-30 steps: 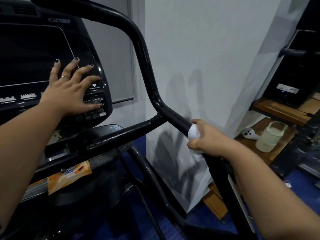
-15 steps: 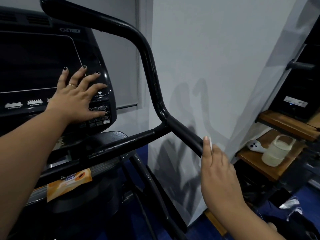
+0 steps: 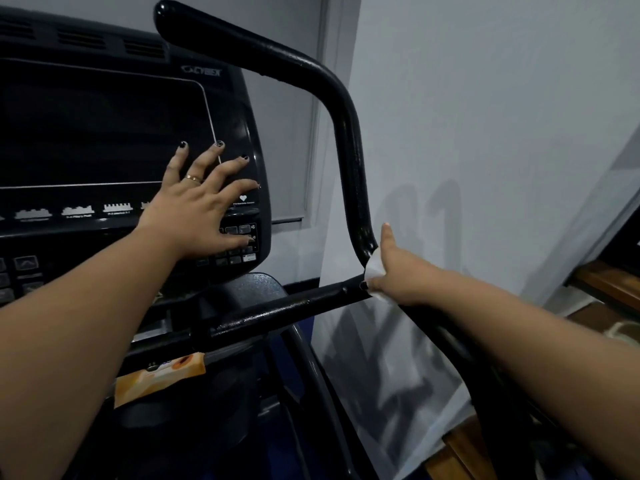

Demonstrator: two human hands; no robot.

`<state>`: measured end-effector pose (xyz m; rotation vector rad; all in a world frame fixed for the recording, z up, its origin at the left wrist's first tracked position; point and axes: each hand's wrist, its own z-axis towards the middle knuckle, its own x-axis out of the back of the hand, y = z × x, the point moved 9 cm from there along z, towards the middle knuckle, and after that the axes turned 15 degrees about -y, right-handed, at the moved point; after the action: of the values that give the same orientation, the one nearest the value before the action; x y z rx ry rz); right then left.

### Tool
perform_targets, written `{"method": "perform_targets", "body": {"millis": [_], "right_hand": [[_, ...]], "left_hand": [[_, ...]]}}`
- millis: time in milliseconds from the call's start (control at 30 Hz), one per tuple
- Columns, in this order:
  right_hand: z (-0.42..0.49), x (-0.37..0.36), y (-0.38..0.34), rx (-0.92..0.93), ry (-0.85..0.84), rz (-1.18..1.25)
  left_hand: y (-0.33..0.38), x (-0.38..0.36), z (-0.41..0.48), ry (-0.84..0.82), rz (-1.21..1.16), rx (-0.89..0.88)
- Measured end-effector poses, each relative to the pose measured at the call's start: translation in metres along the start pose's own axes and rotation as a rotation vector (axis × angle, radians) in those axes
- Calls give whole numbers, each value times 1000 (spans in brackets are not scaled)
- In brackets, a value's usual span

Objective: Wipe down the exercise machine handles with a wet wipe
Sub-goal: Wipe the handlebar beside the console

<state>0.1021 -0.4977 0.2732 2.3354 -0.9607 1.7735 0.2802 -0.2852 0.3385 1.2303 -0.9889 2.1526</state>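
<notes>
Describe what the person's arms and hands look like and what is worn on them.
Both forearms are bare, with no sleeves, watch or bracelet in view. The left hand has dark-polished nails and a gold-coloured ring on one finger. The right hand shows no ring or glove.

The right hand (image 3: 403, 271) has travelled up the black handle (image 3: 349, 150): 1 second ago it was wrapped around the lower sloping stretch of the bar, half a second ago it had opened with its fingers pointing up alongside that stretch, and now it sits at the junction where the upright bar, the cross bar and the sloping bar meet. The wet wipe (image 3: 374, 268), earlier a small white lump inside the fist, now shows as a crumpled white patch pressed against that junction, with the thumb sticking up beside the upright bar.
</notes>
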Motion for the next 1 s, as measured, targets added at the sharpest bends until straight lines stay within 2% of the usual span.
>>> {"method": "perform_targets", "body": {"millis": [167,267,367,500,700,1000], "right_hand": [[37,14,14,68,-42,433],[56,3,22,91,-183,544],[57,-5,19,104,-297,545],[64,4,24,83,-186,457],[64,-6,5,150,-409,706],[72,11,-21,388,-408,786]], "left_hand": [[-2,-3,1,-19,22,17],[-1,-2,1,-22,19,17],[0,-2,2,-17,26,17],[-1,-3,1,-18,38,23],[0,-2,2,-10,46,29],[-1,-2,2,-24,42,33]]}}
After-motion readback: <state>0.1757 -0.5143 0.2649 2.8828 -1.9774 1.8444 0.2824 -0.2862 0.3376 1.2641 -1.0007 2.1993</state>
